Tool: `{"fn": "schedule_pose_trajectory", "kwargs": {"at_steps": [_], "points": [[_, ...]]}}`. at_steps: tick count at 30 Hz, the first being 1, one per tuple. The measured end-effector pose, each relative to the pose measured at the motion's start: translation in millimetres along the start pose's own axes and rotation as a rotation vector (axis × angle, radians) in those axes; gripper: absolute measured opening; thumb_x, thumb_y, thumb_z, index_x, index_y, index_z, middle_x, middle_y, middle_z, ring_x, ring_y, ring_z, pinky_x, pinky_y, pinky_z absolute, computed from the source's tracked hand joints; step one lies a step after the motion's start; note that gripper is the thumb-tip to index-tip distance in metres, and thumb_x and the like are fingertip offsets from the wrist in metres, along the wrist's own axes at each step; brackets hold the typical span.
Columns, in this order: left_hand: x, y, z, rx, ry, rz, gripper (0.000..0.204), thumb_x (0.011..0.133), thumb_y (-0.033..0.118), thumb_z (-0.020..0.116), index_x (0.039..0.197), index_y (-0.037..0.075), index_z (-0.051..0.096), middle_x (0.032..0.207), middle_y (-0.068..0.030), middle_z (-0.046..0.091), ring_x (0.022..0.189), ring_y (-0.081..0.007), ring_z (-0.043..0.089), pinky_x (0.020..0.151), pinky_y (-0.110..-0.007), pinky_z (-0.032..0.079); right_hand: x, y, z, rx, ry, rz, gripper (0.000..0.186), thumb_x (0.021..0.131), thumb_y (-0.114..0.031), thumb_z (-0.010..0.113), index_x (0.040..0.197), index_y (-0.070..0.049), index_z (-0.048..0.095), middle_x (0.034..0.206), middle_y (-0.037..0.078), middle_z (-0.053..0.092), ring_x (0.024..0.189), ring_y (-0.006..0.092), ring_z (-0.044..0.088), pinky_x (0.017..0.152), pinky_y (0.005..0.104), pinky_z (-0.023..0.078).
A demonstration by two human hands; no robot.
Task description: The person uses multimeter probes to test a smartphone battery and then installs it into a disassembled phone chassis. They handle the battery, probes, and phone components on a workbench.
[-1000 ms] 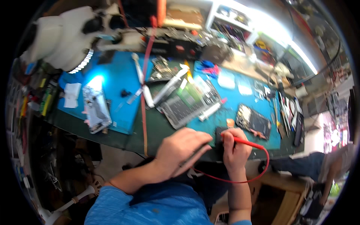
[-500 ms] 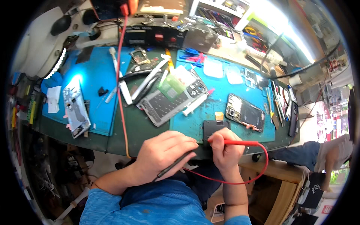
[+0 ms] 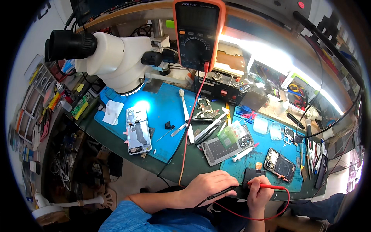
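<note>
My left hand (image 3: pixel 212 186) is closed around a black multimeter probe (image 3: pixel 221 193), its tip toward the right hand. Pinched in my right hand (image 3: pixel 258 193) is a red multimeter probe (image 3: pixel 272 187). Both hands meet at the bench's front edge, by a flat black rectangular piece that looks like a phone battery (image 3: pixel 253 174), with a small orange tab at its top. The fingers hide the probe tips, so I cannot tell whether they touch it. An orange-and-black multimeter (image 3: pixel 196 36) stands at the back, with a red lead (image 3: pixel 192 116) running down from it.
A white microscope (image 3: pixel 116 58) rises at the back left above an opened phone frame (image 3: pixel 138 133). A grey phone back (image 3: pixel 226 147) and a white syringe (image 3: pixel 244 153) lie mid-bench. Right of them are an opened phone (image 3: pixel 280 165) and several hand tools (image 3: pixel 319 154).
The view has swung up and to the left, bringing the multimeter and microscope into sight. Both hands keep their probes at nearly the same place beside the black piece.
</note>
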State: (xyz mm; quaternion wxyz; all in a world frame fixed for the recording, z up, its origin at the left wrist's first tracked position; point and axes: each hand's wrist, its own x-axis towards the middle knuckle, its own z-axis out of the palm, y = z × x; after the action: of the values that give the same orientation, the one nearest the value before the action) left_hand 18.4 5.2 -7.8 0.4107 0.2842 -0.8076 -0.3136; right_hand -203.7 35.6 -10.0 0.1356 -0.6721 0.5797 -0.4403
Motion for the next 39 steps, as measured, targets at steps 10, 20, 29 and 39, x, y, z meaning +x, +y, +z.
{"fn": "schedule_pose_trajectory", "kwargs": {"at_steps": [10, 20, 29, 39], "points": [[-0.6, 1.0, -0.3, 0.022, 0.001, -0.006, 0.024, 0.1, 0.023, 0.073, 0.116, 0.006, 0.07, 0.11, -0.0072, 0.074, 0.105, -0.0275, 0.072, 0.086, -0.037, 0.06, -0.4, 0.2, 1.6, -0.004, 0.006, -0.019, 0.027, 0.104, -0.013, 0.062, 0.079, -0.004, 0.062, 0.071, 0.009, 0.066, 0.062, 0.0268, 0.063, 0.058, 0.0374, 0.048], [6.4, -4.2, 2.9, 0.031, 0.011, 0.032, 0.02, 0.097, 0.021, 0.076, 0.112, 0.01, 0.071, 0.106, -0.0077, 0.073, 0.1, -0.0295, 0.072, 0.083, -0.038, 0.06, 3.7, 2.9, 0.7, 0.034, 0.024, -0.017, 0.026, 0.104, -0.013, 0.062, 0.081, -0.004, 0.066, 0.073, 0.012, 0.066, 0.063, 0.0269, 0.064, 0.06, 0.038, 0.049], [7.7, 1.0, 2.1, 0.107, -0.022, 0.005, 0.027, 0.083, 0.015, 0.086, 0.107, 0.008, 0.075, 0.107, -0.0064, 0.078, 0.098, -0.0271, 0.074, 0.084, -0.036, 0.06, 4.1, 4.7, 0.1, 0.065, -0.009, -0.07, 0.019, 0.101, -0.008, 0.068, 0.083, -0.004, 0.065, 0.072, 0.009, 0.067, 0.059, 0.0247, 0.064, 0.054, 0.0353, 0.049], [7.5, 0.9, -1.1, 0.113, -0.031, 0.01, 0.028, 0.083, 0.015, 0.086, 0.106, 0.008, 0.075, 0.106, -0.0062, 0.078, 0.097, -0.0267, 0.074, 0.083, -0.035, 0.061, 6.4, 3.4, 1.5, 0.03, -0.025, -0.121, 0.018, 0.099, -0.009, 0.07, 0.083, -0.005, 0.064, 0.071, 0.009, 0.067, 0.059, 0.0263, 0.064, 0.054, 0.0365, 0.049]]}}
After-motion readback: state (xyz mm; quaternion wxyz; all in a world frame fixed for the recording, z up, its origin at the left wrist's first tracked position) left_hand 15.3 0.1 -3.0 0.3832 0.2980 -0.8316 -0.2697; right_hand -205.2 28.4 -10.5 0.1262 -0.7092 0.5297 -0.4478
